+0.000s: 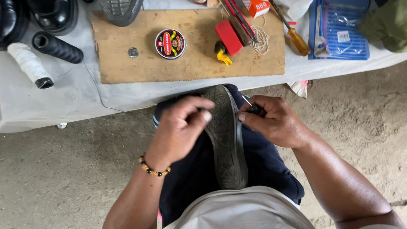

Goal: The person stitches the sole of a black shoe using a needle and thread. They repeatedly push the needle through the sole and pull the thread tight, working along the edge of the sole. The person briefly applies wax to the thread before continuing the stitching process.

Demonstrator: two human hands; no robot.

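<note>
Nearest the camera, at six o'clock, is the person's pale shirt (239, 215), and just above it the dark shoe (226, 136) lies sole-up along the lap on dark trousers (262, 165), toe pointing to twelve o'clock.

The left hand (181, 127), with a beaded bracelet (154, 168) at the wrist, is curled over the shoe's left edge near the toe, fingers pinching something too small to make out, perhaps thread. The right hand (273, 120) is clenched around a dark-handled awl (254, 108) whose thin metal point slants toward the seam between sole and upper at the shoe's right edge.

To do this stitch well, I judge the shoe should stay braced firmly against the thigh so the sole cannot roll. The point should enter squarely at the seam line, pushed by steady wrist pressure, not a jab. The left fingers are best kept clear of where the tip would come through. A slip here could score the sole or prick a finger.

Beyond the knees, from ten to two o'clock, the tabletop (50, 104) carries a wooden board (131, 69). On the board sit a round polish tin (170, 43) at twelve o'clock, a red block (228, 36) just right of it, and a coil of pale thread (261, 39). A yellow-handled screwdriver (294, 37) lies at one o'clock, and black and white thread spools (42, 55) at ten o'clock.
</note>
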